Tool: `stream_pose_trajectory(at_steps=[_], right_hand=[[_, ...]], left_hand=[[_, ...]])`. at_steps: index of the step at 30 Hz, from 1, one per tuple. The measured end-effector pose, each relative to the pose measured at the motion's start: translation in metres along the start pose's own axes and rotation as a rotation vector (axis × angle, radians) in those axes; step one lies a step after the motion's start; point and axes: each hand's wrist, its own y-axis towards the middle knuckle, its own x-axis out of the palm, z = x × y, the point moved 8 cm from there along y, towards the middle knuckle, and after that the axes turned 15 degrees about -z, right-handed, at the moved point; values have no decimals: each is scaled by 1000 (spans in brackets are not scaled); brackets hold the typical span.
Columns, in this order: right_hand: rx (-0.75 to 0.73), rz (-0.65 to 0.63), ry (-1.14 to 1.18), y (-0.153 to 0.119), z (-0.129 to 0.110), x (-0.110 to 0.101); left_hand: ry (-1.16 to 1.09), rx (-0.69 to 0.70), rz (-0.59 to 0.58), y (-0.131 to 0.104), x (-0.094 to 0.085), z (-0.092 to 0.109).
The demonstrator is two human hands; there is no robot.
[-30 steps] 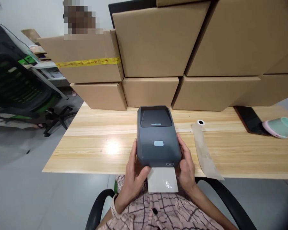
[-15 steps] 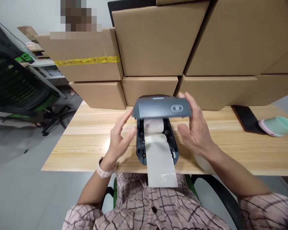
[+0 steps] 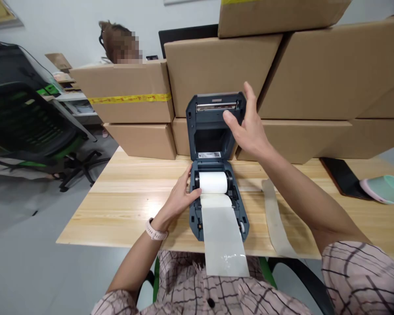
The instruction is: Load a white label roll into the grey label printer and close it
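A dark grey label printer [image 3: 242, 205] stands on the wooden table with its lid [image 3: 193, 127] raised upright. Inside sits a white label roll [image 3: 213, 182], and a strip of labels [image 3: 221, 236] runs from it over the front, past the table edge. My left hand [image 3: 180, 192] grips the left side of the printer base, thumb over the rim beside the roll. My right hand [image 3: 249, 127] is at the lid's right edge, with the thumb on its inner face and the fingers along the outside, partly hidden.
Stacked cardboard boxes [image 3: 221, 70] wall off the back of the table [image 3: 118, 210]. A loose paper strip [image 3: 274, 218] lies right of the printer. Farther right are a dark phone [image 3: 343, 177] and a green-and-pink cup [image 3: 384, 189]. A person [image 3: 116, 41] is behind the boxes.
The printer lid has swung up and back, from partly lowered to upright. My right hand has risen with it. My left hand has moved from beside the lid down to the base.
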Motion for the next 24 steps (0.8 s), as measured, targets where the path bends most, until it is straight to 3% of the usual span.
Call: stream_pose_trajectory(at_steps=[3, 4, 6, 9, 11, 13, 16, 20, 24], right_hand=[[-143, 84, -145, -32, -37, -3], [-224, 28, -184, -44, -51, 4], [-353, -220, -230, -64, -68, 31], [-328, -663, -221, -87, -63, 77], [-236, -849, -176, -92, -50, 96], [-175, -961, -138, -91, -41, 110], [-147, -1034, -133, -85, -38, 122], [-203, -1041, -90, -79, -51, 112], [-239, -949, 148, -77, -65, 54]], left_hand=[[181, -99, 15, -2, -4, 5], [257, -148, 14, -2, -4, 6], [358, -239, -23, -4, -3, 8], [384, -295, -76, -4, 0, 9], [372, -280, -72, -3, 0, 9], [348, -264, -61, -3, 0, 9], [301, -246, -57, -3, 1, 9], [271, -242, -53, -4, 0, 10], [258, -248, -64, -4, 1, 10]])
